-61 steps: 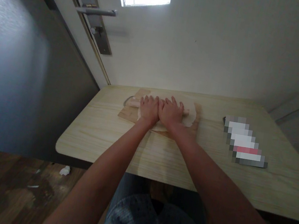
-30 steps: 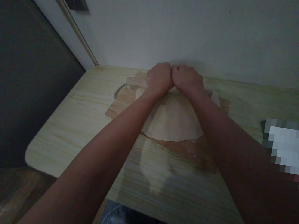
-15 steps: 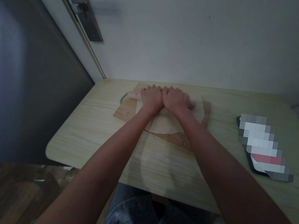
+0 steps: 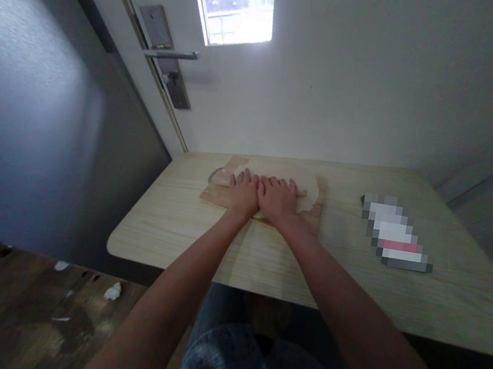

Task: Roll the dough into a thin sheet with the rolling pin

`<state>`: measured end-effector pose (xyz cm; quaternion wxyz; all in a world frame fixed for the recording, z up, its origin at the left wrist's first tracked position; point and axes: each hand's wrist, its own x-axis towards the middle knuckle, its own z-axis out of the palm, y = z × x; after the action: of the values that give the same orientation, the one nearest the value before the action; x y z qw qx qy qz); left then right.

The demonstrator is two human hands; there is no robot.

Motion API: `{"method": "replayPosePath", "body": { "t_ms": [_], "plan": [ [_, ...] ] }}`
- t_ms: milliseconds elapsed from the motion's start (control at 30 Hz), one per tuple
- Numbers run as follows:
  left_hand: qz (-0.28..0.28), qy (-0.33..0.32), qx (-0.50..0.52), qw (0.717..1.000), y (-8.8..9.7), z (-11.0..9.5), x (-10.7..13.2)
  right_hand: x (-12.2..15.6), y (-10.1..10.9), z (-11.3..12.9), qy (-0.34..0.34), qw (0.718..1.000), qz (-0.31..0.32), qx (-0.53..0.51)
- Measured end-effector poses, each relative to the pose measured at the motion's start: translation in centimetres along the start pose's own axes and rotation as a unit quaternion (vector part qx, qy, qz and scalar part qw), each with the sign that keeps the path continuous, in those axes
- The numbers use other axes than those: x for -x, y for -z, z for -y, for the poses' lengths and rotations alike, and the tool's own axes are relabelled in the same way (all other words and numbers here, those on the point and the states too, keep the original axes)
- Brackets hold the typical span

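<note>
My left hand (image 4: pixel 243 191) and my right hand (image 4: pixel 278 198) lie side by side, palms down, on a wooden rolling pin (image 4: pixel 220 178). Their fingers stretch forward over it. Only the pin's ends show on either side of the hands. Under the pin lies a flat, pale sheet of dough (image 4: pixel 309 195), spread on a brown wooden board (image 4: pixel 213 195). The board sits near the far edge of a light wooden table (image 4: pixel 165 228).
A flat blurred object (image 4: pixel 394 240) lies on the table to the right of the board. A white wall rises behind the table. A door with a metal lever handle (image 4: pixel 171 54) stands at the left. Scraps of paper lie on the dark wooden floor (image 4: pixel 20 311).
My hands have rolled the pin back from the board's far edge toward me, and the curled fingers have flattened out. The view has lifted, bringing the door handle and window back.
</note>
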<state>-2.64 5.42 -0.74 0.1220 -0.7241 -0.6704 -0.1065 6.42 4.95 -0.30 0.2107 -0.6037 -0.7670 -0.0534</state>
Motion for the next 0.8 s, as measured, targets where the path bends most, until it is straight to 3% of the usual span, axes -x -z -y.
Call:
{"method": "replayPosePath", "body": {
  "t_ms": [300,800],
  "plan": [
    [-0.030,0.008,0.011,0.999,0.0,-0.1,1.3,1.1,0.2,0.2,0.016,1.000,-0.006,0.010],
    [-0.024,0.011,0.006,1.000,-0.6,0.2,0.4,0.1,0.0,-0.2,0.021,0.999,0.007,0.032]
  ]
}}
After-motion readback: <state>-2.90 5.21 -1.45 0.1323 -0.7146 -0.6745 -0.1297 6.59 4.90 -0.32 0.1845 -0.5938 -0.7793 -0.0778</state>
